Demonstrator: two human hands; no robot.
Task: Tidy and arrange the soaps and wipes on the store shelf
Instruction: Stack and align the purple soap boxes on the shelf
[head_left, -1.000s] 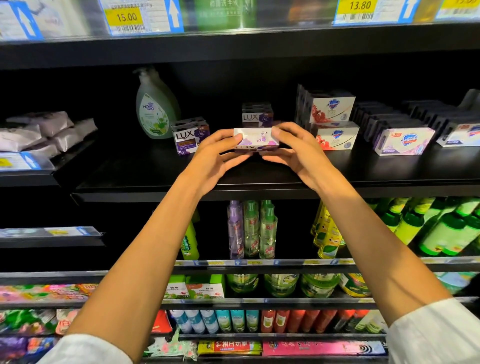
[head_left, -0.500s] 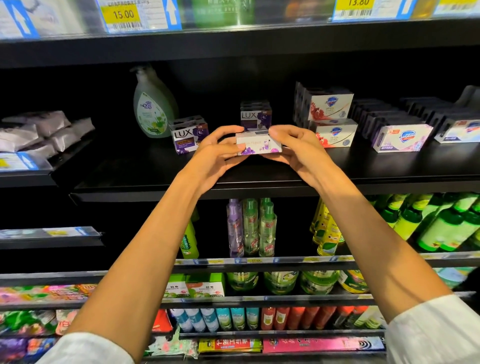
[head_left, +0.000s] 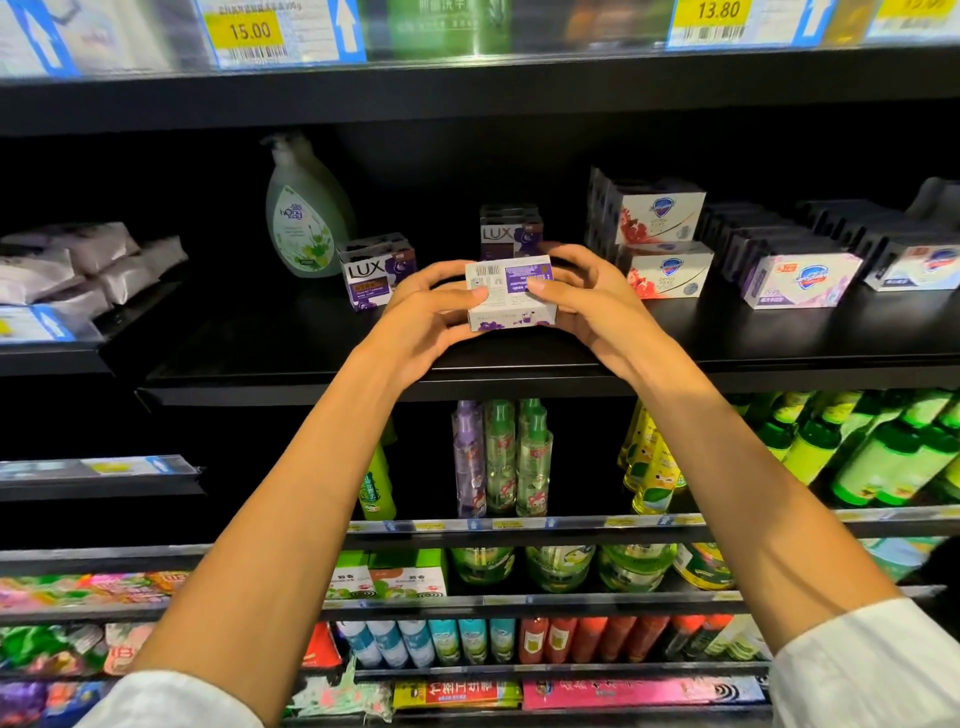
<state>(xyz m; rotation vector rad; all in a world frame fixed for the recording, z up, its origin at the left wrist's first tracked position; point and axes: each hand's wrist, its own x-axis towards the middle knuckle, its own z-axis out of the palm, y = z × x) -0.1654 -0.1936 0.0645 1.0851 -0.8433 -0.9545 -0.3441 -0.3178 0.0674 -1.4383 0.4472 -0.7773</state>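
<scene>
Both hands are gripping one white-and-purple soap box (head_left: 510, 293), left hand (head_left: 434, 317) on its left end, right hand (head_left: 592, 301) on its right end. Fingers (head_left: 457, 296) are curling closed around the box, thumbs pressing on the barcode face, which is tilting up toward the viewer. The box is sitting above the front half of the black shelf (head_left: 260, 353); can't tell if its bottom edge is touching the shelf.

Just beyond the fingers: a stacked LUX box pile (head_left: 509, 234). Left of the left fingers, near but apart: another LUX box (head_left: 375, 273), with a green pump bottle (head_left: 304, 213) behind it. Right of the right fingers: red-and-white soap boxes (head_left: 667, 273) stacked two high, nearly touching the knuckles. Further right, a pink soap box (head_left: 800, 280).

Open shelf room is lying left of the left hand, running bare out to the shelf front edge. Wipes packs (head_left: 78, 265) are sitting well apart at far left.
</scene>
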